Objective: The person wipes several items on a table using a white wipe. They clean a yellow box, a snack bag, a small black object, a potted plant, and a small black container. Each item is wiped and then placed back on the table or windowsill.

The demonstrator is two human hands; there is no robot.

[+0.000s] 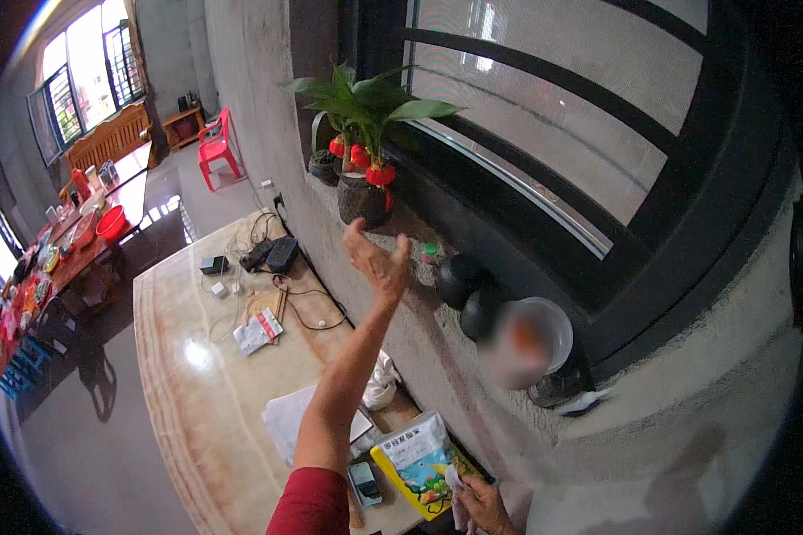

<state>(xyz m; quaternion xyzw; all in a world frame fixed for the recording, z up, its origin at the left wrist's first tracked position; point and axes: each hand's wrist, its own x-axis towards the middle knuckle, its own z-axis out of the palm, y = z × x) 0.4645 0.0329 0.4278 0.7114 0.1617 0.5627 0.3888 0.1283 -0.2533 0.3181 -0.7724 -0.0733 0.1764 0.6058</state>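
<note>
My left hand (pixel 376 261) is stretched out to the window ledge, its fingers apart and nothing in it. Just beyond its fingertips is a dark, round pot (pixel 364 201) holding a leafy green plant (pixel 366 98) hung with small red lantern ornaments (pixel 380 174). Whether the fingers touch the pot I cannot tell. Low in the view, my right hand (pixel 486 505) is closed on a pale, crumpled cloth (pixel 460 499). Beneath that cloth lies a colourful yellow-edged packet or booklet (pixel 415 464) on the table, with a phone (pixel 364 484) beside it.
On the ledge stand a green-capped bottle (pixel 430 252), dark round vessels (pixel 460 278) and a clear tub (pixel 555 334). The marbled table (pixel 187 312) bears cables, a black device (pixel 282 255), a white packet (pixel 259 332) and papers (pixel 285 419). A red chair (pixel 219 150) stands farther off.
</note>
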